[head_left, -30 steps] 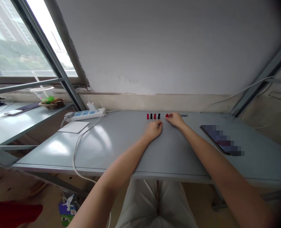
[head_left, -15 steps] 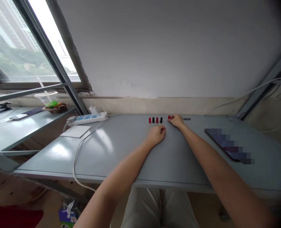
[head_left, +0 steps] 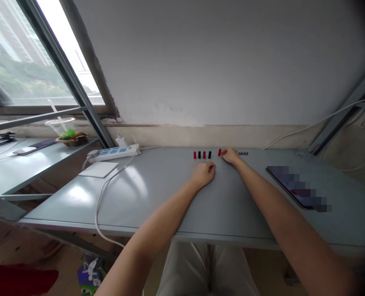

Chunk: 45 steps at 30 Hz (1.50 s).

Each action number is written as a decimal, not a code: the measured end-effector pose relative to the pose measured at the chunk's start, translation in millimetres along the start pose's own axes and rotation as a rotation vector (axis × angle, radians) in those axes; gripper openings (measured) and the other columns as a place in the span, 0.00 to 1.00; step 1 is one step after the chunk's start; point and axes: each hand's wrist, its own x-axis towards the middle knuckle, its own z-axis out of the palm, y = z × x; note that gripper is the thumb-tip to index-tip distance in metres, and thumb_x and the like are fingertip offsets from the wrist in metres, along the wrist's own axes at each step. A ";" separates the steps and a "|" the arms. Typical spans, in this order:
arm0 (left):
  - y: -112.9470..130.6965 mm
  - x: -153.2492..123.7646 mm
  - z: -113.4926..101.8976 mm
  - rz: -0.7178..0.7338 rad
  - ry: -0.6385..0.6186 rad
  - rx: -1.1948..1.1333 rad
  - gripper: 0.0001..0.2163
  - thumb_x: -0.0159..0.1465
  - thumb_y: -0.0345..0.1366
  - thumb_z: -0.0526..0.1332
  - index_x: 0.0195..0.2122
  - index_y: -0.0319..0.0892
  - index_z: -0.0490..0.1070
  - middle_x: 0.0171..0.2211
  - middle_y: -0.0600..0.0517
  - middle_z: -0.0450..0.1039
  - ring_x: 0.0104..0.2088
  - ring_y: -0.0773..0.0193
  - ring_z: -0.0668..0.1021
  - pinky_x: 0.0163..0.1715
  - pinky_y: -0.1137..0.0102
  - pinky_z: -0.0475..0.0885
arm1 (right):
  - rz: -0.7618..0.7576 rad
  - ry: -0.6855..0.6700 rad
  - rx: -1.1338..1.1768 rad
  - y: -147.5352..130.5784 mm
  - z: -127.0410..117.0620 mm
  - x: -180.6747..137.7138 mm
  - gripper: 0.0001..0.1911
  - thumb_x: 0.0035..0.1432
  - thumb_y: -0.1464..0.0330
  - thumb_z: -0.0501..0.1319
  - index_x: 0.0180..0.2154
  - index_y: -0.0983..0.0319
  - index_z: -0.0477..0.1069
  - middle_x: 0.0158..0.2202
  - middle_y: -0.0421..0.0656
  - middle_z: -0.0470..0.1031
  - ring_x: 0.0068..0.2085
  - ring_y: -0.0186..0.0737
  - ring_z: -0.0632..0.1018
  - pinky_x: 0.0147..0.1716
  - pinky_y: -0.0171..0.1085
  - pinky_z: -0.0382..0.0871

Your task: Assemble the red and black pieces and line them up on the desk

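My right hand (head_left: 231,156) has its fingertips closed at a small red cylinder (head_left: 219,152) near the back of the grey desk (head_left: 158,205). The cylinder leans slightly. To its left, a spaced row stands upright: a red cylinder (head_left: 195,155), a black cylinder (head_left: 199,154), a second red cylinder (head_left: 204,154) and a second black cylinder (head_left: 209,154). In front of that row rests my left hand (head_left: 203,172), its fingers curled together; whatever they may hold is hidden. Several small dark pieces (head_left: 243,153) lie just right of my right hand.
A tablet-like device (head_left: 290,189), partly pixelated, lies on the right. On the left are a white power strip (head_left: 116,152), a flat white square (head_left: 98,169) and a white cable (head_left: 100,197) hanging over the front edge. The wall stands directly behind the desk.
My right fingers have shifted slightly right on the red cylinder, so more of it shows and it looks more tilted. My left hand has stayed in place.
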 end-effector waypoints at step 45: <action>-1.4 3.0 -3.8 -0.244 0.225 -0.084 0.16 0.60 0.37 0.53 0.49 0.41 0.61 0.30 0.49 0.72 0.33 0.60 0.74 0.33 0.68 0.66 | -0.298 -0.062 -0.192 -55.2 -10.2 -59.4 0.10 0.53 0.66 0.53 0.32 0.63 0.71 0.30 0.48 0.75 0.31 0.40 0.73 0.28 0.34 0.60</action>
